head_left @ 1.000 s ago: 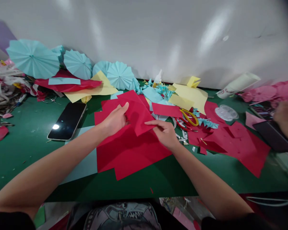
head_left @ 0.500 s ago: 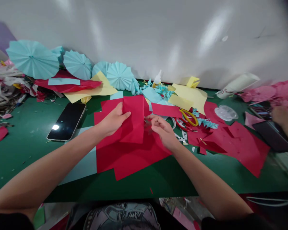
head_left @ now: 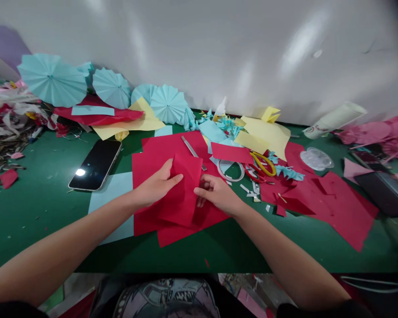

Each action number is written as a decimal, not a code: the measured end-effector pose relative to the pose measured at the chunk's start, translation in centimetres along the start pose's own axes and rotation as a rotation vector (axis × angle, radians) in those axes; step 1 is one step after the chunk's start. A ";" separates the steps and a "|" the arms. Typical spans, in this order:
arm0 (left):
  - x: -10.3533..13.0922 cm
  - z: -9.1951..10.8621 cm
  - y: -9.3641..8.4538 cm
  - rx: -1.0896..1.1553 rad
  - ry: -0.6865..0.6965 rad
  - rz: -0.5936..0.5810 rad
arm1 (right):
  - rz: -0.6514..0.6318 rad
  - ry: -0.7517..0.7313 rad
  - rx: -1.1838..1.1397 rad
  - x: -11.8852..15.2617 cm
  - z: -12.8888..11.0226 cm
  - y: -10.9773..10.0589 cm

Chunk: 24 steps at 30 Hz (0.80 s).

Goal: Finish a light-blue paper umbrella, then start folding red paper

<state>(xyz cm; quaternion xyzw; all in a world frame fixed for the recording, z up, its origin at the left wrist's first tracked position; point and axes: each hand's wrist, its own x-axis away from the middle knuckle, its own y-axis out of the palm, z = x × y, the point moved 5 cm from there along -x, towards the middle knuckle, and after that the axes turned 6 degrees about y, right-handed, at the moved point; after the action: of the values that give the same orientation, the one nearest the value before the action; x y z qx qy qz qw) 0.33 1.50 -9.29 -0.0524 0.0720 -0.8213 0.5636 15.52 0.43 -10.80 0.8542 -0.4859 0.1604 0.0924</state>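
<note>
A piece of red paper (head_left: 182, 194) is held up at a slant between my hands. My left hand (head_left: 157, 183) grips its left side, thumb on top and the other fingers hidden underneath. At the right edge, my right hand (head_left: 215, 192) has its thumb against the paper and its fingertips curled behind. Larger red sheets (head_left: 149, 227) lie below on the table, over a light blue sheet (head_left: 114, 207). Just beyond the held piece, a slim silver tool (head_left: 193, 151), perhaps a cutter knife, rests on the red sheets.
A phone (head_left: 96, 165) lies left. Yellow-handled scissors (head_left: 263, 164), red-handled scissors (head_left: 254, 173) and a white ring (head_left: 230, 171) lie right, near red offcuts (head_left: 338, 207). Blue pleated paper rosettes (head_left: 167, 104) lean on the back wall. A glue bottle (head_left: 220, 108) stands among blue scraps.
The held red paper has come lower and nearer me, tilting flatter. My right hand has moved down to its edge, and the silver tool now shows fully. Another person's hand has left the right side.
</note>
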 end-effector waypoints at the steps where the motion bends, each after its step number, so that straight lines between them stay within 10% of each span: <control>1: 0.3 -0.2 0.1 -0.009 -0.035 0.019 | -0.017 0.004 -0.004 0.0 0.1 0.2; 24: 1.3 -0.9 1.3 0.310 -0.149 0.041 | 0.084 0.013 0.037 0.4 0.7 0.1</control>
<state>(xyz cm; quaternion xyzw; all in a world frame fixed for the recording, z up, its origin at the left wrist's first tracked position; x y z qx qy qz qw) 0.84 -0.14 -10.43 -0.0238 -0.0965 -0.8047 0.5853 15.75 -0.12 -11.27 0.8336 -0.5177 0.1785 0.0728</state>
